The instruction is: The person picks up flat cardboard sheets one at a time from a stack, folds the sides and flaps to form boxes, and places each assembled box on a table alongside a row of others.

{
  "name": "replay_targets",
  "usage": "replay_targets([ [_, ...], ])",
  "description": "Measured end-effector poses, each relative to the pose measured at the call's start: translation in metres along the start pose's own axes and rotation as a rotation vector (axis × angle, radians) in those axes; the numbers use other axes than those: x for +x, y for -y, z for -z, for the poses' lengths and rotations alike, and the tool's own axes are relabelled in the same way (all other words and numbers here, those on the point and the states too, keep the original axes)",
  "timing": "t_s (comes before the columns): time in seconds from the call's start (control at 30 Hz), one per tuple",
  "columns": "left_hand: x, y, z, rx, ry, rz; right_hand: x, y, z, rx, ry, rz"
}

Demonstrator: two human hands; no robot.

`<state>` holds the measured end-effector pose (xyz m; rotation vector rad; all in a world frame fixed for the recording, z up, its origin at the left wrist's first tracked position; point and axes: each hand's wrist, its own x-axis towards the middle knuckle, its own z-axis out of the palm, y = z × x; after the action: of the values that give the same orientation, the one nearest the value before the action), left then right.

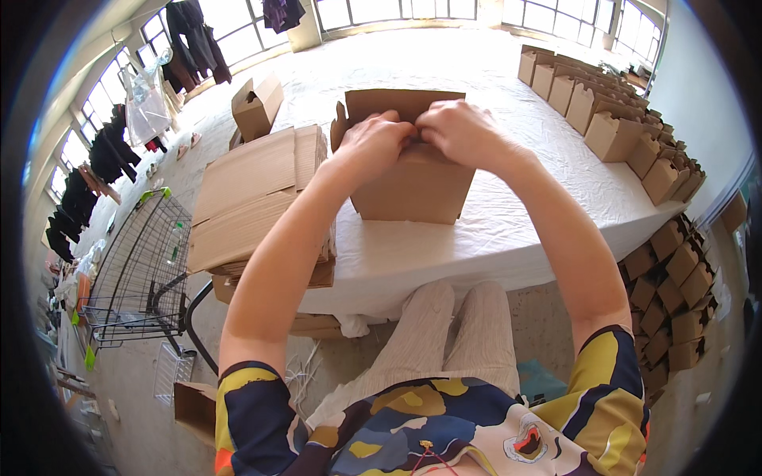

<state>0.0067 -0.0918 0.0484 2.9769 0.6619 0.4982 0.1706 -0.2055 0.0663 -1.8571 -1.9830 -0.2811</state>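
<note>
A brown cardboard box (413, 190) stands upright on the white-covered table in front of me. Its far panel (405, 101) rises behind my fingers, and a small side flap sticks up at its left. My left hand (373, 141) is closed with bent fingers at the box's upper opening. Close beside it, my right hand (462, 133) also curls its fingers over the top, gripping the cardboard at the folded flaps. The fingertips of both hands are partly hidden inside the opening.
Flat cardboard blanks (254, 190) are piled left of the box, with another box (258, 107) behind them. Folded boxes (611, 135) line the table's right edge; more are heaped (667, 293) below. A wire cart (143, 270) stands at left, near hanging dark clothes (194, 40).
</note>
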Motion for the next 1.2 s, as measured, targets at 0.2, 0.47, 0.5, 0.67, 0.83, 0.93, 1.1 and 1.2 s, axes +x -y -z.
replay_targets([
  [0.2, -0.018, -0.020, -0.023, -0.103, -0.409, -0.326, 0.000, -0.036, 0.022, 0.271, -0.197, -0.002],
  [0.47, -0.029, -0.051, -0.027, 0.177, -0.392, -0.294, -0.020, -0.058, 0.023, -0.008, -0.069, 0.030],
  [0.5, -0.030, -0.055, -0.029, 0.157, -0.418, -0.295, -0.021, -0.060, 0.023, -0.028, -0.057, 0.033],
  [0.67, -0.042, -0.061, -0.019, 0.119, -0.371, -0.224, -0.032, -0.040, 0.042, -0.024, 0.033, 0.049],
  [0.83, -0.053, -0.048, 0.004, -0.252, -0.324, -0.132, -0.054, -0.015, 0.039, 0.121, -0.017, -0.005],
  [0.93, -0.060, -0.038, 0.002, -0.387, -0.328, -0.171, -0.064, -0.001, 0.037, 0.150, 0.012, 0.046],
  [1.1, -0.054, -0.036, 0.000, -0.489, -0.349, -0.282, -0.060, 0.004, 0.021, 0.181, -0.052, 0.102],
  [1.2, -0.055, -0.026, 0.004, -0.591, -0.235, -0.192, -0.055, 0.009, 0.016, 0.204, -0.048, 0.102],
])
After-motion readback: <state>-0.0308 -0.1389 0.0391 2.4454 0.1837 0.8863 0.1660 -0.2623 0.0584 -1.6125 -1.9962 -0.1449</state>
